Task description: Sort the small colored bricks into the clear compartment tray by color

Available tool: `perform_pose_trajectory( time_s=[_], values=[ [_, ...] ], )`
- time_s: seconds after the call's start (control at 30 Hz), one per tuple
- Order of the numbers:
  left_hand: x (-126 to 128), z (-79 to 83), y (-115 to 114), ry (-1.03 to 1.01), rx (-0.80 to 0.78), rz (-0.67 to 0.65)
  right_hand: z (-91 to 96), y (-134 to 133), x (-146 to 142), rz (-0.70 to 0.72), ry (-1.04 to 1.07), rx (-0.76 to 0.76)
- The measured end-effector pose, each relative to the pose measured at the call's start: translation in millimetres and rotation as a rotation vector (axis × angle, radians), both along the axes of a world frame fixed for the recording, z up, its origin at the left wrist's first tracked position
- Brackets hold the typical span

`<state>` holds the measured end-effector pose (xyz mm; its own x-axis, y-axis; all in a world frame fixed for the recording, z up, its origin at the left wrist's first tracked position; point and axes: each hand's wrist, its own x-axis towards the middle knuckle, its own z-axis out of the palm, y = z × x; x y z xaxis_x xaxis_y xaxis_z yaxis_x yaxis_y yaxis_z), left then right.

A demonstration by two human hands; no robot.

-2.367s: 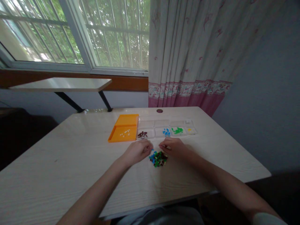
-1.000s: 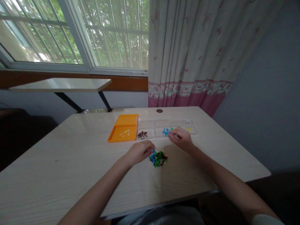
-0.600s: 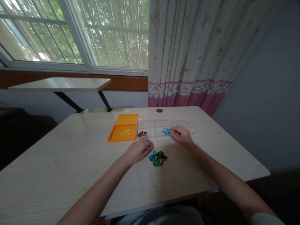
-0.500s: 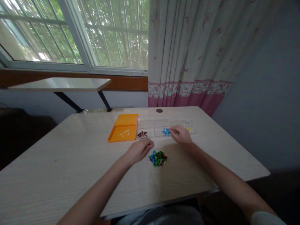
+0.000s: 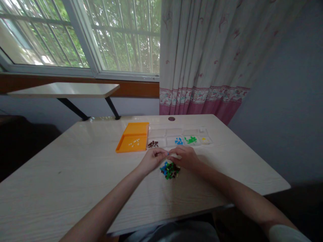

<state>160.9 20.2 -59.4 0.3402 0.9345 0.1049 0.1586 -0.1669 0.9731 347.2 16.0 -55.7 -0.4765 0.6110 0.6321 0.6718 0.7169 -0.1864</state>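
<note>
A small blue building-block piece (image 5: 168, 153) is pinched in the fingertips of my left hand (image 5: 152, 160). My right hand (image 5: 186, 157) meets it there, thumb and forefinger apart at the piece's right side; whether they touch it is hard to tell. Just below both hands lies a mixed pile of small blocks (image 5: 170, 170), blue, green, brown and cream. Behind them stands a clear divided tray (image 5: 174, 147). Its front compartments hold brown pieces (image 5: 152, 144), blue pieces (image 5: 179, 141), green pieces (image 5: 191, 139) and a few yellow pieces (image 5: 203, 138).
An open orange case (image 5: 136, 128) with several white pieces (image 5: 134, 143) in it adjoins the tray's left end. The wooden table (image 5: 88, 168) runs to a front edge near my lap. A raised shelf (image 5: 75, 90) stands at the back left, below the window.
My right hand has come back from the tray toward my left hand, uncovering the green pieces. My left hand has shifted slightly right, and a blue piece now shows at its fingertips.
</note>
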Motion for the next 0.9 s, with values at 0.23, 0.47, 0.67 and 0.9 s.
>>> perform_pose_trajectory(
  time_s=[0.23, 0.47, 0.67, 0.9],
  values=[
    [0, 3.6, -2, -0.005, 0.025, -0.016, 2.4, -3, -2, 0.014, -0.01, 0.03],
    [-1, 5.3, -2, 0.113, 0.099, 0.018, -1.9, -2, -2, 0.066, 0.026, 0.062],
    [-7, 8.6, -2, 0.371, 0.276, -0.011, -3.9, 4, 2, 0.111, 0.164, -0.03],
    [-20, 10.3, -6, 0.687, 0.5, -0.247, 2.9, 14, 12, 0.055, 0.407, 0.009]
  ],
)
